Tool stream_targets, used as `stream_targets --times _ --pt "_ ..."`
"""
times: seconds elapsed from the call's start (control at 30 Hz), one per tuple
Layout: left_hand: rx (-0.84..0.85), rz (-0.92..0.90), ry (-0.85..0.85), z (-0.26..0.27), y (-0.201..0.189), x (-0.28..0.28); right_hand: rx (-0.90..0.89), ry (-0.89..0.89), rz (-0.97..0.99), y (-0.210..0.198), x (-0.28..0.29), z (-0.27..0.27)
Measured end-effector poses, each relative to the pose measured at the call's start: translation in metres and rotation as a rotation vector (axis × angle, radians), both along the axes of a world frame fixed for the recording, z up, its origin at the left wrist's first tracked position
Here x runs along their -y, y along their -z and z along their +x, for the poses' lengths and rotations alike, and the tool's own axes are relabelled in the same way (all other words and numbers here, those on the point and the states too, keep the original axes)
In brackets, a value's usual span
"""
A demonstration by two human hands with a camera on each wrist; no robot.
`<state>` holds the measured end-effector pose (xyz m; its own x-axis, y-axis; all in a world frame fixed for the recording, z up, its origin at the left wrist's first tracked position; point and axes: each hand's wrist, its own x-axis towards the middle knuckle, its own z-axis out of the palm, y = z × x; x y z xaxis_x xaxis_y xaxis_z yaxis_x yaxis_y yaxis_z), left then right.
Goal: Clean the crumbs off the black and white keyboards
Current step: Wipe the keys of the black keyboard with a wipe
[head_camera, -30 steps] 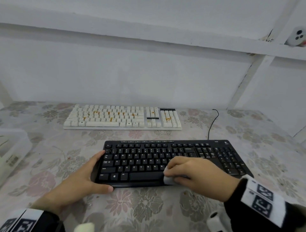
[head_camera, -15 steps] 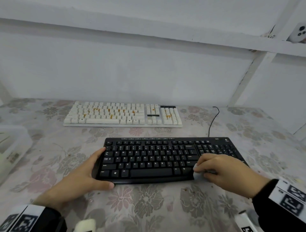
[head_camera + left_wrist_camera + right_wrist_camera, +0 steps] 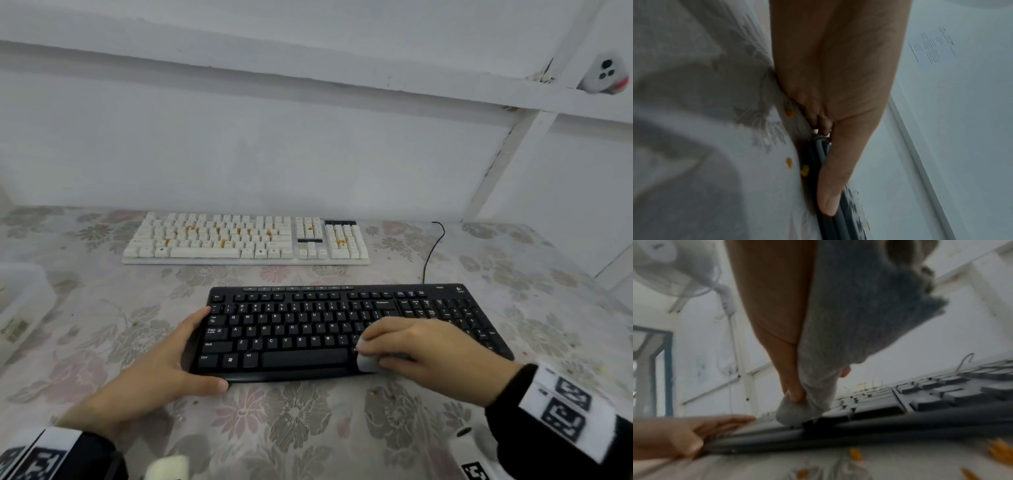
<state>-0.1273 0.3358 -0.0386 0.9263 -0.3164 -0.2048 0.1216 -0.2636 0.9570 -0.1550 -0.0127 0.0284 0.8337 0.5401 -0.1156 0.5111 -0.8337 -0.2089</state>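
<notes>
The black keyboard (image 3: 308, 332) lies near me on the flowered tablecloth. My left hand (image 3: 193, 349) grips its left end, thumb along the front edge and fingers on the far side; the left wrist view shows the thumb (image 3: 830, 194) pressed on the keyboard's edge (image 3: 844, 216). My right hand (image 3: 373, 349) holds a bunched grey cloth (image 3: 365, 364) down on the bottom key row, just right of the space bar. In the right wrist view the cloth (image 3: 859, 313) touches the keys (image 3: 879, 413). Farther back lies the white keyboard (image 3: 246, 240), with orange crumbs among its keys.
Orange crumbs (image 3: 999, 451) lie on the tablecloth (image 3: 308, 428) in front of the black keyboard. A black cable (image 3: 431, 250) runs back from it to the wall. A translucent plastic box (image 3: 20, 308) stands at the left edge. A white wall closes the back.
My right hand swept the cloth right along the black keyboard's lower rows, then back left to beside the space bar. The left hand kept its hold on the keyboard's left end.
</notes>
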Motion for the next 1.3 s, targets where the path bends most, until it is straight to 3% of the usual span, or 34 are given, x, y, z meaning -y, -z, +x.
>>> stream_targets --times 0.23,0.63,0.93,1.2,1.3 --pt "-0.006 0.016 0.008 0.001 0.006 -0.005 0.123 0.029 -0.052 0.012 0.022 -0.009" --pt "-0.007 -0.018 0.012 0.0 0.004 -0.003 0.112 0.213 -0.144 0.011 0.068 -0.021" --pt "-0.011 -0.027 0.007 0.0 0.002 -0.002 0.01 0.467 -0.251 0.006 0.125 -0.022" --pt "0.006 -0.025 0.007 0.0 0.003 -0.002 0.038 0.622 -0.226 -0.003 0.137 -0.018" --pt "0.02 -0.009 0.008 0.001 0.004 -0.003 0.067 0.551 -0.055 -0.009 0.108 -0.015"
